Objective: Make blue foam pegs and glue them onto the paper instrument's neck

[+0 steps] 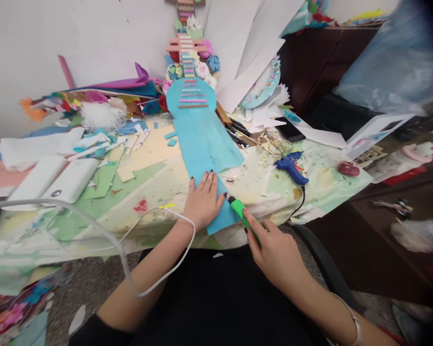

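A long sheet of light blue craft paper [198, 151] lies on the table, its near end hanging over the front edge. Flat on that sheet rests my left hand [204, 202], fingers stretched out and pressing it down. My right hand [274, 247] is wrapped round a green utility knife [239, 209], whose dark tip meets the sheet's right edge beside my left thumb. The blade itself is too small to make out. A blue guitar-shaped paper piece [191, 93] with coloured strips stands at the far end of the sheet.
To the right lie a blue glue gun [291, 167] with its cord, gold scissors [274, 143], black pens [237, 134] and a phone [290, 129]. White boxes [72, 180] and paper scraps cover the left side. A white cable [120, 250] loops across my left forearm.
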A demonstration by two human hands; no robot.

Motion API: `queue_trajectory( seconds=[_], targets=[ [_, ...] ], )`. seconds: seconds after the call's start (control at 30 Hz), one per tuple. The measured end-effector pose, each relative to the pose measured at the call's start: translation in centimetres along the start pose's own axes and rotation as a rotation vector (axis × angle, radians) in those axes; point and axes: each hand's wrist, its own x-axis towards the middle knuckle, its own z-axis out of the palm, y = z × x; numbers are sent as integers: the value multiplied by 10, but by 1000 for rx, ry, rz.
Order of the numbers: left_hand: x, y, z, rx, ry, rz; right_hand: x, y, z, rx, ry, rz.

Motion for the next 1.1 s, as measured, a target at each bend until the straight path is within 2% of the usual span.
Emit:
queue_trajectory(
  seconds=[0.33, 0.8, 1.1],
  targets=[
    [1, -1, 3, 8, -5, 0, 1, 18, 7, -122, 123, -52],
    [-1, -1, 2, -2, 14, 3, -9, 47, 10, -96, 203, -140],
    [-1, -1, 3, 9, 25, 2, -5, 39, 9, -85, 238, -151]
  ],
)
